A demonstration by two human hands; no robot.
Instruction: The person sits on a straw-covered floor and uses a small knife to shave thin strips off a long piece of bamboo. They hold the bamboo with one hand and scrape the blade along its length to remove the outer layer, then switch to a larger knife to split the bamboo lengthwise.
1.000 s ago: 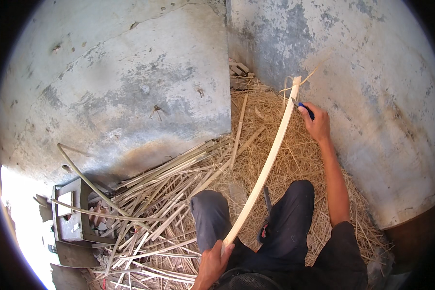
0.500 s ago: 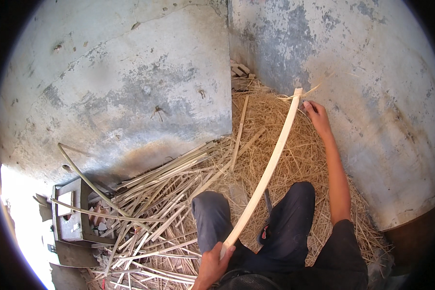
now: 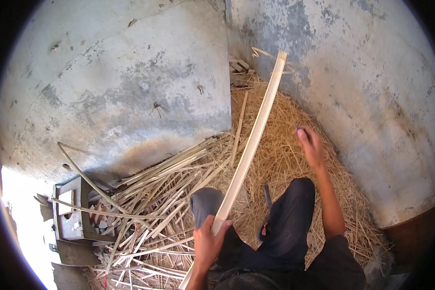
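A long pale strip, apparently split bamboo point(image 3: 251, 150), slants from my lap up toward the wall corner. My left hand point(image 3: 209, 241) is closed around its lower part, and the strip's tail shows below the wrist. Thin curled shavings point(image 3: 262, 51) are at its far end, though whether they are attached is unclear. My right hand point(image 3: 310, 146) is off to the right of the strip, apart from it, with fingers pinched on a small bluish thing point(image 3: 298, 128) too small to name.
Shavings point(image 3: 295, 111) are heaped ahead and to the right. Loose pale strips point(image 3: 169, 174) lie scattered at left beside a box-like case point(image 3: 72, 227). A bent cane point(image 3: 89, 181) sticks up there. Between my knees stands a dark upright piece point(image 3: 268, 197). Worn walls point(image 3: 130, 72) meet in a corner ahead.
The strip's far end has risen and swung left. My right hand has come away from that end, back toward me. My left hand has shifted slightly up and left, still holding the strip.
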